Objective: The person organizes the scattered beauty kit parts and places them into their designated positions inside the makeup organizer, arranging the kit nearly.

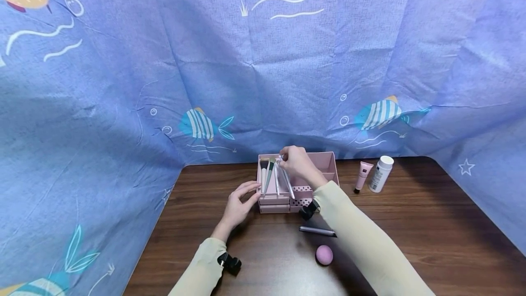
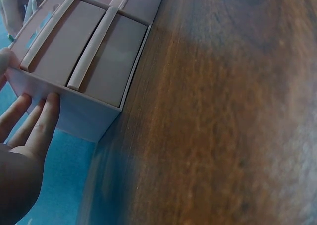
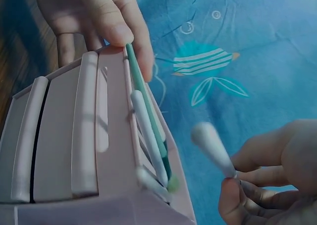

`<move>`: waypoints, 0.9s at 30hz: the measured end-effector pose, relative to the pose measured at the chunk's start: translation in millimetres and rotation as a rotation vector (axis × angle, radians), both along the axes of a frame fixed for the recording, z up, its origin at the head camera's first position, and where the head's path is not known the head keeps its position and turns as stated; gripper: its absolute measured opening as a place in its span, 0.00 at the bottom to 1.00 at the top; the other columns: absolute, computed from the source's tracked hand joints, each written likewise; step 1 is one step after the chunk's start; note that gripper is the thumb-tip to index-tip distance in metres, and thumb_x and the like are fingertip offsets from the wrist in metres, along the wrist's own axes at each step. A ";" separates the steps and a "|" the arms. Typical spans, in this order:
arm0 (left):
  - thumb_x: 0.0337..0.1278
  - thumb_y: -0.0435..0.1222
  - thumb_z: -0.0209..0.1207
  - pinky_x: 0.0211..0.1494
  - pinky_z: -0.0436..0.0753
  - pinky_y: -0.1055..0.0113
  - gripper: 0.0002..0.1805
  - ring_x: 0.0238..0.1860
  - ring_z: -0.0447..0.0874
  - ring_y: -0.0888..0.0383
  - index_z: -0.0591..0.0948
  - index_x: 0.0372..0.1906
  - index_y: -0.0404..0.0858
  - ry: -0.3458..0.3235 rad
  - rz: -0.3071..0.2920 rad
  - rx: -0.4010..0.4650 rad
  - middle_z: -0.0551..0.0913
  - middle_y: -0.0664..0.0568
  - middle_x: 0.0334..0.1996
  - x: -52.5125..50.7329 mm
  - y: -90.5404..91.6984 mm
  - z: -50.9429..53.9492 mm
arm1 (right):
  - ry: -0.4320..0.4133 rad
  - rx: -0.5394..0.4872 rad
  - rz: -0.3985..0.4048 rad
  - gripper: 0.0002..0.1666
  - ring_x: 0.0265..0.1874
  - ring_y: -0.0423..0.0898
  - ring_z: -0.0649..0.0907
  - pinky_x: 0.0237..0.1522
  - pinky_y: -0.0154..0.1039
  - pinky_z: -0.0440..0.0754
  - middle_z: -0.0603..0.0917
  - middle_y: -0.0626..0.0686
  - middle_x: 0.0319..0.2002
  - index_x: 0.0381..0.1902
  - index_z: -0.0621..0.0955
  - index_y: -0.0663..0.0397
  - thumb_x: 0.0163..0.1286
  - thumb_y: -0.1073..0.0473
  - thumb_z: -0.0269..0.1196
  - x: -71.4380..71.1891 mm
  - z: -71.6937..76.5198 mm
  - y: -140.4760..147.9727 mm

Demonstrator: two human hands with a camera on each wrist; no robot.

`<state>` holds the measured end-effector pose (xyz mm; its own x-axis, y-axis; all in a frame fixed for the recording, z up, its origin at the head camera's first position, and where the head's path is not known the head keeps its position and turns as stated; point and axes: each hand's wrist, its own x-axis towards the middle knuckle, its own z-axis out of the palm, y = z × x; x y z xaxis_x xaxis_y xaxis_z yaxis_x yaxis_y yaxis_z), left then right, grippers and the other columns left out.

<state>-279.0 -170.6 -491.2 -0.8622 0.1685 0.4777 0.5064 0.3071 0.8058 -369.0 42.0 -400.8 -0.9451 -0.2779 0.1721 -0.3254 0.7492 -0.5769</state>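
Observation:
A pink desktop organizer (image 1: 274, 209) with two stacked drawers stands near the back of the table. My left hand (image 1: 237, 204) rests its extended fingers (image 2: 44, 123) against the organizer's left side. Above the open top tray, my right hand (image 1: 299, 164) pinches a white-handled makeup brush (image 3: 214, 146); in the head view it slants down toward the tray's front right. Its bristle end is hidden in the right wrist view. Several brushes lie lengthwise in that tray, among them a green-handled brush (image 1: 269, 178) and one with dark bristles (image 1: 264, 170).
Right of the organizer stand a pink tube (image 1: 363, 176) and a white bottle (image 1: 381, 174). In front lie a dark grey slim stick (image 1: 317, 231) and a round pink sponge (image 1: 324, 255). A blue fish-print curtain (image 1: 263, 81) hangs behind the wooden table (image 1: 415, 223).

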 end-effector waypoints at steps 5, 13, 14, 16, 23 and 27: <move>0.60 0.29 0.63 0.64 0.77 0.64 0.16 0.57 0.80 0.44 0.82 0.53 0.30 -0.006 -0.017 0.004 0.81 0.38 0.55 -0.4 1.0 -0.3 | -0.009 0.022 -0.046 0.18 0.35 0.48 0.84 0.41 0.42 0.84 0.87 0.54 0.37 0.50 0.82 0.60 0.64 0.59 0.63 -4.9 -2.0 -8.7; 0.60 0.30 0.63 0.64 0.74 0.72 0.16 0.59 0.78 0.45 0.82 0.53 0.31 -0.022 -0.021 0.015 0.81 0.38 0.55 -1.3 1.8 -0.1 | -0.024 0.033 -0.040 0.20 0.34 0.47 0.84 0.41 0.41 0.84 0.87 0.54 0.37 0.51 0.82 0.58 0.65 0.55 0.62 -2.9 -5.4 -7.4; 0.60 0.30 0.63 0.64 0.74 0.73 0.16 0.59 0.78 0.45 0.82 0.53 0.31 -0.023 -0.020 0.015 0.81 0.38 0.55 -1.3 1.5 0.0 | -0.023 0.031 -0.036 0.20 0.34 0.47 0.84 0.40 0.41 0.84 0.87 0.54 0.37 0.51 0.82 0.58 0.64 0.55 0.63 -2.8 -5.6 -6.9; 0.60 0.30 0.63 0.64 0.74 0.74 0.16 0.59 0.78 0.45 0.82 0.53 0.31 -0.017 -0.021 0.015 0.81 0.38 0.55 -1.5 1.0 0.0 | -0.024 0.026 -0.025 0.20 0.34 0.47 0.84 0.40 0.40 0.84 0.87 0.54 0.37 0.51 0.82 0.58 0.64 0.55 0.63 -2.3 -5.6 -6.1; 0.60 0.30 0.63 0.64 0.74 0.73 0.16 0.58 0.78 0.44 0.82 0.53 0.30 -0.020 -0.021 0.020 0.81 0.38 0.55 -1.3 -0.5 -0.3 | -0.042 0.012 -0.018 0.20 0.33 0.45 0.83 0.38 0.38 0.83 0.86 0.52 0.36 0.52 0.82 0.57 0.64 0.55 0.64 -1.7 -5.8 -5.9; 0.60 0.29 0.62 0.64 0.76 0.67 0.16 0.58 0.78 0.44 0.82 0.53 0.30 -0.033 -0.015 0.019 0.81 0.38 0.55 0.1 -1.1 0.4 | -0.056 -0.002 -0.022 0.19 0.32 0.45 0.83 0.38 0.37 0.84 0.86 0.52 0.37 0.52 0.82 0.56 0.65 0.55 0.64 -0.3 -7.6 -5.4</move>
